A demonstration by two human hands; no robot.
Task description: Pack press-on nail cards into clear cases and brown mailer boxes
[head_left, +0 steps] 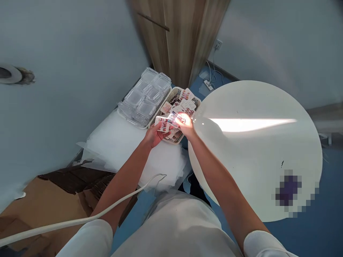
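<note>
While a printed card [165,125] is gripped in the half-closed left hand [153,135] over the near end of the basket [175,143], a second card [173,118] is pinched above it in the right hand [185,125]. More cards [188,104] are heaped inside it; clear boxes [147,95] are stacked to its left, and a round white table [257,160] is set to its right.

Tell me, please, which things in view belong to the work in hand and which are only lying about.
Belong to the work:
held cards
basket, with more cards

Seemingly just lying about:
clear boxes, untouched (possibly related)
cardboard
power strip
round table, standing by
</note>
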